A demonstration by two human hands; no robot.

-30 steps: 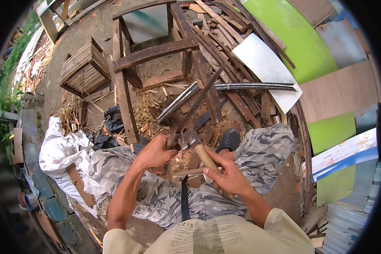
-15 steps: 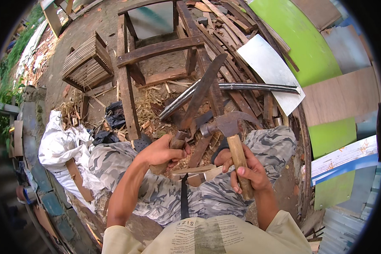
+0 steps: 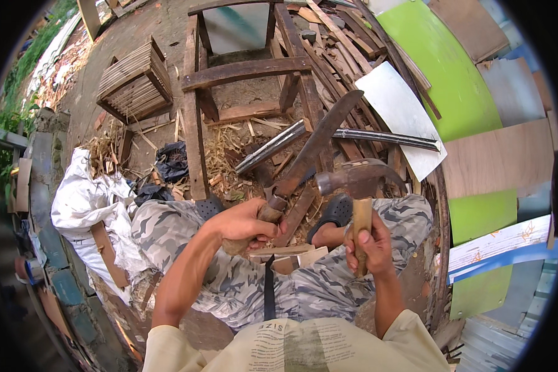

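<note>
The left hand (image 3: 251,224) has its grip closed around the wooden handle of a long machete (image 3: 319,139) with a broad brown metal blade; the handle's butt shows below the fist. The right hand (image 3: 373,249) has its fingers wrapped around the pale wooden handle of a claw hammer (image 3: 362,214) with a dark brown metal head. Both tools are held up in front of the lap, between the knees.

The machete's long axis runs slantwise, butt toward the person's left and tip away to the right. Its blade is stained a dull, rusty brown, narrow near the handle, wider further out, and curved at the end; a metal collar joins it to the round handle. The hammer's handle runs almost straight away from the person, its head lying crosswise: striking face to the left, toward the blade, and curved claw to the right.

Beneath are grey camouflage-patterned trousers (image 3: 167,239) and a dark perforated clog (image 3: 336,211) near the hammer. Beyond stands a dark brown wooden frame (image 3: 248,72), with a slatted wooden crate (image 3: 130,80) to its left and a white flat sheet (image 3: 394,105) to its right.
</note>
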